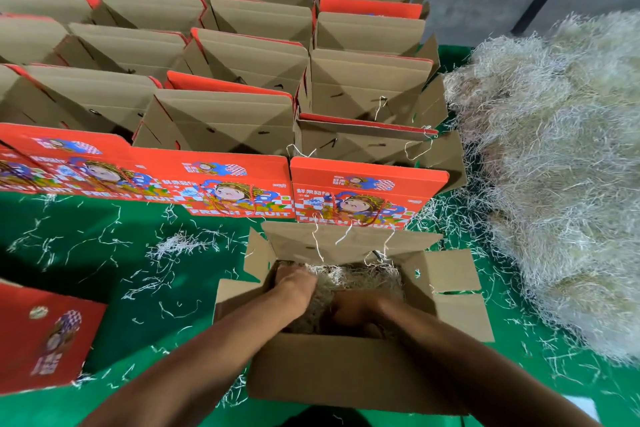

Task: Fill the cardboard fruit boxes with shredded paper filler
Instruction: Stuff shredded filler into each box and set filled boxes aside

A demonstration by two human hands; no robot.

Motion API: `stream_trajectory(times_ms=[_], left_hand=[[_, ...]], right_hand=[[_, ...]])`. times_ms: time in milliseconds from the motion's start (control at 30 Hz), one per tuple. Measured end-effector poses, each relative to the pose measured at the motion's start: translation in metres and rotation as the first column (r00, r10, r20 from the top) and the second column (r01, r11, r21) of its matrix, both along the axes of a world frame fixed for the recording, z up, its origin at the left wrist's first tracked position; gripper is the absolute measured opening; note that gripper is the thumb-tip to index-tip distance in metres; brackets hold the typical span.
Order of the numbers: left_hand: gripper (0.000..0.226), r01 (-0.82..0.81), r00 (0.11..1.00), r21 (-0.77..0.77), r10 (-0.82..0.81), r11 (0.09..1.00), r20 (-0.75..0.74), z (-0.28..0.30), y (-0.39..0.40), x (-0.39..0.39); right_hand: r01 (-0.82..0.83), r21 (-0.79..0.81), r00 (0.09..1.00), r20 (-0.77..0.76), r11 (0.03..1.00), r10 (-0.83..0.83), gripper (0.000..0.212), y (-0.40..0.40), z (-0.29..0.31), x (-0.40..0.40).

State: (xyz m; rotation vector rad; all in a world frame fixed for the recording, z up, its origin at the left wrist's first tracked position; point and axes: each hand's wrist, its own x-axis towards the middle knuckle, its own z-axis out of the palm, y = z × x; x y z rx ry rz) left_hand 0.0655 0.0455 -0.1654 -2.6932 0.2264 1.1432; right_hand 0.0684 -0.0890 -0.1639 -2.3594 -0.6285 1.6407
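Note:
An open cardboard fruit box [346,371] stands on the green floor right in front of me, its flaps spread out. Pale shredded paper filler [363,279] lies inside it. Both my hands are down in the box on the filler. My left hand [294,282] presses at the box's far left corner. My right hand [353,310] is lower in the middle, in shadow, and its fingers are hidden. A big heap of shredded paper [561,177] lies to the right.
Rows of open red-and-brown fruit boxes [221,121] fill the floor beyond, printed fronts [363,194] facing me. Another red box [45,340] sits at the left. Loose paper strands [173,246] litter the green floor. A grey wall stands behind.

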Motion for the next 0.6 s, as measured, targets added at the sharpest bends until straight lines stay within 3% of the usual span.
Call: stream_trajectory(times_ms=[167,300,433,533,600], left_hand=[[0.056,0.08,0.997,0.06,-0.078,0.995,-0.027,0.0,0.008,-0.006],[0.056,0.114,0.992,0.145,-0.121,0.983,0.042,0.0,-0.002,-0.011],[0.054,0.208,0.974,0.27,-0.175,0.94,-0.141,-0.017,-0.003,-0.02],[0.045,0.256,0.958,0.336,-0.194,0.906,-0.209,-0.031,-0.006,-0.022],[0.051,0.253,0.962,0.351,-0.197,0.902,-0.189,-0.036,-0.005,-0.021]], right_hand=[[-0.087,-0.044,0.996,0.013,0.995,0.087,0.039,0.01,0.002,-0.002],[-0.072,-0.275,0.96,0.24,0.959,0.141,0.038,0.002,-0.001,0.001],[-0.047,-0.504,0.841,0.446,0.863,0.306,0.041,-0.022,-0.003,0.0],[-0.181,-0.577,0.788,0.399,0.796,0.468,0.04,-0.037,-0.013,0.002],[-0.204,-0.601,0.777,0.38,0.773,0.502,0.041,-0.038,-0.019,0.006]])
